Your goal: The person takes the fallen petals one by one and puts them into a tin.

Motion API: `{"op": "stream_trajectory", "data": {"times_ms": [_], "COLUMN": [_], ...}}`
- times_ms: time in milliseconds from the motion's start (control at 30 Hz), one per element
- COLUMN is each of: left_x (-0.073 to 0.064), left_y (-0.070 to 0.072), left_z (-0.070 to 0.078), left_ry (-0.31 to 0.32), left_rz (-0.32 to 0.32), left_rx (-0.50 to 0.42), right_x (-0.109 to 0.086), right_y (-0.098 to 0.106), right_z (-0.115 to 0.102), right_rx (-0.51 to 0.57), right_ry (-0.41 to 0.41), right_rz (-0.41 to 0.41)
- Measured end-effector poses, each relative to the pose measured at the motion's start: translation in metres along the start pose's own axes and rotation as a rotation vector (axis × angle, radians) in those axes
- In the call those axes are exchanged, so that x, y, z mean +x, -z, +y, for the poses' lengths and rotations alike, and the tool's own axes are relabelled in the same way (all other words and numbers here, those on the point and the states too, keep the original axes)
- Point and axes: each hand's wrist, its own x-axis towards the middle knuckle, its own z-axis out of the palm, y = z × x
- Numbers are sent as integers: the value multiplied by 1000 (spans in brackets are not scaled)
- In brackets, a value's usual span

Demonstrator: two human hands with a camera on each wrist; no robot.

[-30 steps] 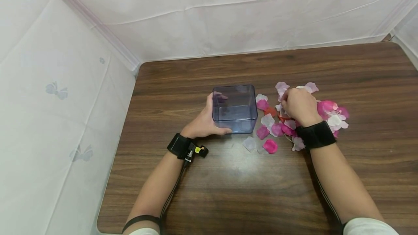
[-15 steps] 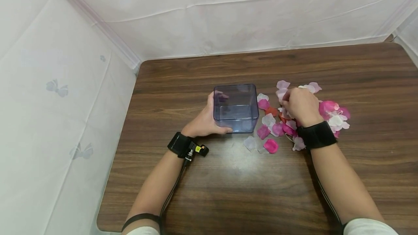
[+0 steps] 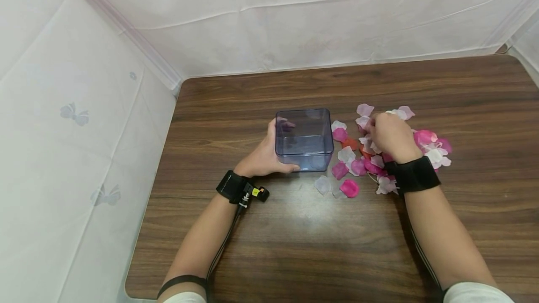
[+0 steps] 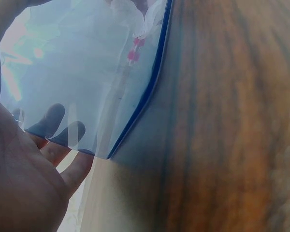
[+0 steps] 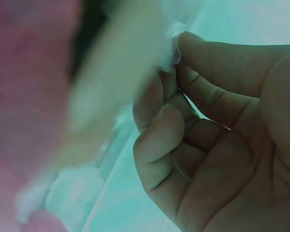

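Left hand (image 3: 263, 155) grips the clear box (image 3: 311, 162): thumb along the near wall, other fingers spread behind the left side, some showing through the plastic. Right hand (image 3: 391, 134) has thumb and forefinger pinched together on a small whitish bit (image 5: 173, 54); remaining fingers curl in toward the palm.

Box stands mouth up on the wood tabletop (image 3: 311, 247), left of the loose petals (image 3: 346, 155) (pink, white, red). Nearest petals sit just beside the box's right wall; right hand is in among them, between the box and the brighter pink clump at far right. Tabletop runs open from box toward the person, and behind it back to the white curtain (image 3: 294, 36). Left table edge is well apart from box.

Right fingertips hard to see from the head; back of hand blocks them, and right wristband (image 3: 414, 174) covers part of the pile. Right wrist view: big pink and pale shapes too blurred to name. Left wrist view cuts off the box at the top; dim fingers show through its wall.
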Motion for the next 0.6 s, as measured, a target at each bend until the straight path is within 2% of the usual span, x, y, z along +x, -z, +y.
{"op": "stream_trajectory", "data": {"times_ms": [167,400,500,600], "left_x": [2,-1,-1,-1], "left_y": [-2,1,1,1], "left_z": [-21,9,13,13], "left_ry": [5,4,9,19], "left_rz": [11,-6,-11,-13], "left_rx": [31,-24,-19,-15], "right_x": [-6,-21,-29,-37], "right_y": [8,19,22,23], "right_z": [-3,-22,-36,-51], "right_rx": [64,184,210,219], "right_ry": [69,140,194,292], "right_rz": [116,285,367,455]}}
